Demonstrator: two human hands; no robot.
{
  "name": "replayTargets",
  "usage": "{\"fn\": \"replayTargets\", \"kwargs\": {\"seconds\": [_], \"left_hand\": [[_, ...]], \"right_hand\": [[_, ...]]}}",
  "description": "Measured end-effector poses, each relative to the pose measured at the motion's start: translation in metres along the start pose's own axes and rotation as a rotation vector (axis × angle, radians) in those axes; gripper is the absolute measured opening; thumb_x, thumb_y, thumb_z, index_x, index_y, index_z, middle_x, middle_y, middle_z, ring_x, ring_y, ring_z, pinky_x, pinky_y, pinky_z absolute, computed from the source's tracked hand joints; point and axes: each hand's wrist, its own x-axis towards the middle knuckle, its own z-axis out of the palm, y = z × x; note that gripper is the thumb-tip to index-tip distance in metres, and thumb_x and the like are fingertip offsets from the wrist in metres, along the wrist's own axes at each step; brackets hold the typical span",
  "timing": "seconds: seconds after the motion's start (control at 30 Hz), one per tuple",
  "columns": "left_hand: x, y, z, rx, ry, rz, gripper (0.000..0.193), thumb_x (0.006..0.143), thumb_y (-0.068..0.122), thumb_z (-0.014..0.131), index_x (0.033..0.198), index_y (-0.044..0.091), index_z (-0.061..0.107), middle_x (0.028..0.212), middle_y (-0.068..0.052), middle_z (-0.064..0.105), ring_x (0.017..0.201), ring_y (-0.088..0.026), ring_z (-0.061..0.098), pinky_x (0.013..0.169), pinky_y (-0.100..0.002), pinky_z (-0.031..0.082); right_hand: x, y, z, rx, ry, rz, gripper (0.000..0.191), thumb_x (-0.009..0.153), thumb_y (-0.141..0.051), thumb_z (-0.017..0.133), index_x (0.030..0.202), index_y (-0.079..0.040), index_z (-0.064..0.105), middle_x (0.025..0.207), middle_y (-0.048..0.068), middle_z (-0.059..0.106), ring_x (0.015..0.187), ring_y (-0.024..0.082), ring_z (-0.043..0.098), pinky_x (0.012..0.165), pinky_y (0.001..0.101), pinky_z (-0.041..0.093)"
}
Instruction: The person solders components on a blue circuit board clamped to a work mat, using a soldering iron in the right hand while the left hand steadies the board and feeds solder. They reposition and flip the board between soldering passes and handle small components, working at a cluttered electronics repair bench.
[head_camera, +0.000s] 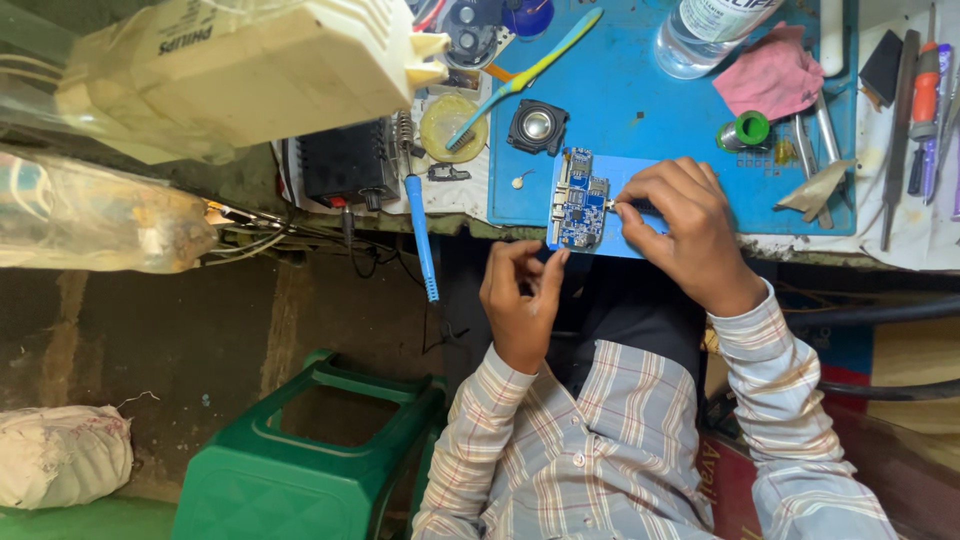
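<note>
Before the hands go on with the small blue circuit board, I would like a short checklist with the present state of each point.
1. Blue circuit board lies flat on the blue mat: ok.
2. Left hand steadies the board's lower edge: ok, fingertips touch it.
3. Right hand pinches a small part at the board's right edge: ok; the part itself, cannot tell.
4. Board well on the table: not ok, it sits at the front edge.
5. Blue-handled iron away from the hands: ok.
6. Bottle clear of the board: ok.
</note>
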Motion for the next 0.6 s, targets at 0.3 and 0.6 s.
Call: {"fn": "replayTargets", "kwargs": {"seconds": [0.3, 0.6], "left_hand": [[0.022, 0.028, -0.014, 0.352, -0.063, 0.401, 0.040, 0.088, 0.008, 0.085, 0.121, 0.003, 0.062, 0.111, -0.013, 0.061, 0.096, -0.030, 0.067, 0.077, -0.038, 0.055], [0.020, 0.022, -0.009, 0.245, -0.083, 0.308, 0.034, 0.092, 0.004, 0.081, 0.120, 0.002, 0.061, 0.112, -0.013, 0.066, 0.079, -0.023, 0.066, 0.068, -0.034, 0.054]], "right_hand": [[-0.002, 0.003, 0.002, 0.003, 0.011, -0.008, 0.012, 0.090, -0.006, 0.078, 0.097, -0.007, 0.068, 0.100, 0.006, 0.067, 0.093, 0.026, 0.060, 0.084, 0.0401, 0.041], [-0.008, -0.021, -0.001, -0.193, -0.017, -0.234, 0.031, 0.085, -0.017, 0.083, 0.112, -0.006, 0.072, 0.113, 0.009, 0.067, 0.109, 0.029, 0.062, 0.098, 0.0474, 0.044]]}}
